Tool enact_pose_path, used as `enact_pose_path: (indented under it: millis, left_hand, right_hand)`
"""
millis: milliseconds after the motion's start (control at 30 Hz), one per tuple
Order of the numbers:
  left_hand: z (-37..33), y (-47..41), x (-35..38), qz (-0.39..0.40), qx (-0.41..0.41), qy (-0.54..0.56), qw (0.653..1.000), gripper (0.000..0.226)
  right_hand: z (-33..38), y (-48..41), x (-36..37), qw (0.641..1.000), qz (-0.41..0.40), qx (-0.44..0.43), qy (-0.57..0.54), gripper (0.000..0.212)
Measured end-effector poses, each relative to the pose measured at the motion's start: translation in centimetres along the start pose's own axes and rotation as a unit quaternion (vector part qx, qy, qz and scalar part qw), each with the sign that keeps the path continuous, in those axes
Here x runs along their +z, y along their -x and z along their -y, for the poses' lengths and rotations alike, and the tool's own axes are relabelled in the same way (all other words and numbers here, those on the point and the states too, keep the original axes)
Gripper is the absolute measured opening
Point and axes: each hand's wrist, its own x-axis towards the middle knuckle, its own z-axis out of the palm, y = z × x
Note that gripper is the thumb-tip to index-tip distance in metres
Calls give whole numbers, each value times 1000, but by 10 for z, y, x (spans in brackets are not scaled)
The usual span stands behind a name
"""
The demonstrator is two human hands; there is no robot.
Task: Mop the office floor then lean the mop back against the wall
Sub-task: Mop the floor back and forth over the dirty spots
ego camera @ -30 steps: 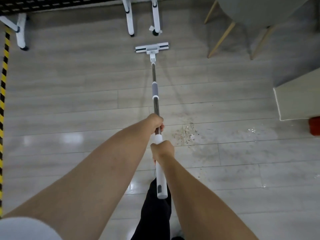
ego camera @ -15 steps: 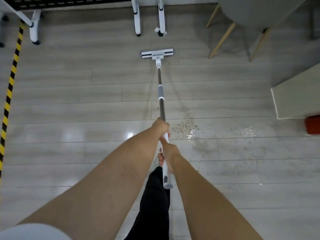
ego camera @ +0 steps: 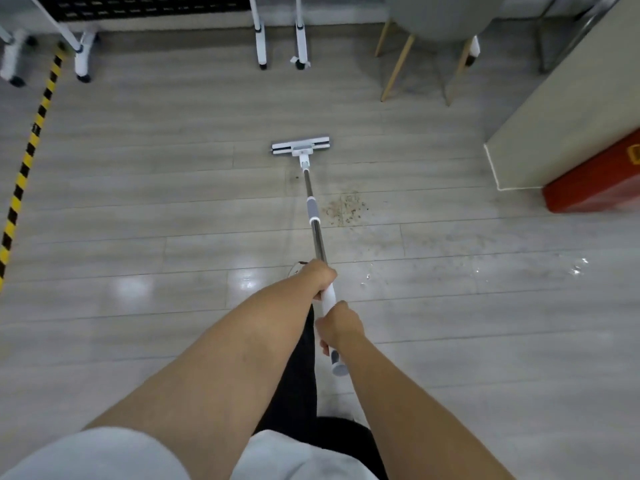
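Mopping is under way and, by the look of it, nowhere near finished: the mop (ego camera: pixel 313 220) is out in the middle of the floor (ego camera: pixel 156 237), well away from any wall, so the lean-back step is not yet done. Both hands are clamped on it. The left hand (ego camera: pixel 320 277) is curled round the top of the white grip where it meets the metal pole, and the right hand (ego camera: pixel 341 325) is wrapped round the grip just below, with the butt end poking out under the wrist. The head (ego camera: pixel 300 146) lies flat on the boards well ahead of the person, short of the chair (ego camera: pixel 440 15) and the white stand legs (ego camera: pixel 261 46) at the far side. The long axis runs straight away from the body, tilting slightly left, head at the far end and butt towards the person; the head's bar sits crosswise to the pole, along the planks. A grit patch (ego camera: pixel 346 209) sits just right of the pole, between head and hands, and droplets (ego camera: pixel 578 266) glint farther right, so there's plainly floor left to cover.
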Motion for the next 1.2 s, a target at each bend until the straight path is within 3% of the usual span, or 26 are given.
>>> enact_pose_path:
  millis: [133,200,300,500,967,1033,1133,1200]
  left_hand:
    - [15,47,30,-22,20,-47,998,38]
    - [15,55,31,-42,23,-50,998,39]
    - [15,48,24,-74,13,-45,996,38]
    - [12,6,29,-95,5,-53,994,35]
    - [-100,-128,-98,-115,28,-88,989,33]
    - [-111,-147,-106,-107,15,-82,991,42]
    - [-109,-166,-106,-84,-4,-82,993,81]
    - [-102,-171,-99,-67,6,-84,994,93]
  right_hand:
    - [-33,39,2,996,-47,-28,76,29]
    - [-37,48,2,993,-50,-40,103,40]
    - [-37,53,6,997,-10,-41,58,63]
    - [-33,29,13,997,-16,-59,46,84]
    - [134,-87,-32,998,-19,-57,31,85]
    - [144,-99,-32,998,-23,-52,29,83]
    - [142,-107,-26,998,-19,-44,33,81]
    - [132,-109,-22,999,-16,-34,35,82]
